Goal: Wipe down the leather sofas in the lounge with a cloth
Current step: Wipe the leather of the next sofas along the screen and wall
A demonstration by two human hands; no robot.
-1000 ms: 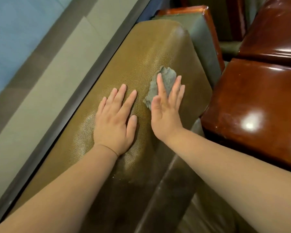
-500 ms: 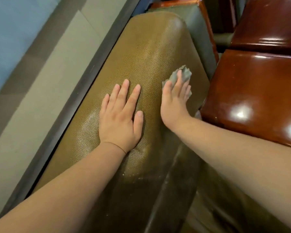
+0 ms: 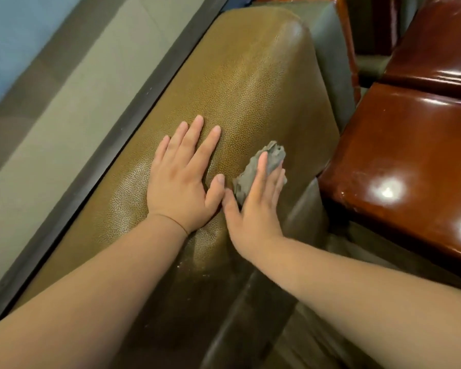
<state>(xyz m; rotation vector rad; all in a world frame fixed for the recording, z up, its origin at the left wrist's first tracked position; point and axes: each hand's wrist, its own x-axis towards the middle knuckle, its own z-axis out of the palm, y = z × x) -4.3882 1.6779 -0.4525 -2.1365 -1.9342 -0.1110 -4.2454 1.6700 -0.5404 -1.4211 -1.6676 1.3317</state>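
Note:
An olive-brown leather sofa arm (image 3: 250, 83) runs from the lower left up to the top middle. My left hand (image 3: 183, 182) lies flat on its top, fingers straight and spread. Just to its right, my right hand (image 3: 256, 206) presses a small grey cloth (image 3: 270, 159) against the arm's right slope with straight fingers. The cloth sticks out beyond the fingertips and beside the thumb; the rest of it is hidden under the palm.
A glossy red-brown wooden table (image 3: 410, 161) stands close on the right, nearly touching the sofa arm. Another seat with a red-brown wooden frame (image 3: 343, 49) is beyond. A dark skirting strip (image 3: 112, 145) and pale wall (image 3: 51, 115) run along the left.
My right hand has slid the cloth from the arm's top to the right edge and back down its right slope toward me. My left hand stays flat in place.

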